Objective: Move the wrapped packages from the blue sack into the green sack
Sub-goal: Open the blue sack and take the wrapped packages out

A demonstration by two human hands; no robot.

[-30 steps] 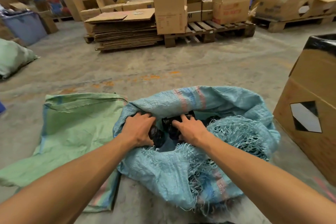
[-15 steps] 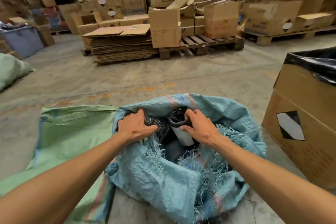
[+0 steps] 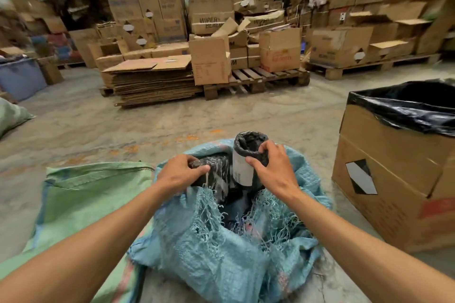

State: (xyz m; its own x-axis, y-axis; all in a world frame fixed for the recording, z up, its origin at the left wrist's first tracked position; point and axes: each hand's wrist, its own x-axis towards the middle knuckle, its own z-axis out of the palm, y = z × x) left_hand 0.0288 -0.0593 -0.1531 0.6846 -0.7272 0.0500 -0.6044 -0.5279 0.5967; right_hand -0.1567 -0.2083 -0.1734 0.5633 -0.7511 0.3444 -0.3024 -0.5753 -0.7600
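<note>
The blue woven sack point(image 3: 221, 248) stands open on the floor in front of me, its rim frayed. My right hand point(image 3: 273, 170) grips a black-wrapped cylindrical package with a white label point(image 3: 242, 162), held upright above the sack's mouth. My left hand point(image 3: 179, 172) holds a second black-wrapped package point(image 3: 214, 170) at the sack's left rim. Dark contents lie deeper inside the sack. The green sack point(image 3: 83, 202) lies flat on the floor just left of the blue one.
A large cardboard box lined with black plastic point(image 3: 394, 155) stands close on the right. Pallets with flattened cardboard point(image 3: 152, 81) and stacked boxes point(image 3: 211, 61) fill the far side. A blue bin point(image 3: 19, 79) and another green sack point(image 3: 12, 115) sit at far left.
Both hands have risen out of the blue sack, each lifting a black-wrapped package; the right one now stands well above the rim.
</note>
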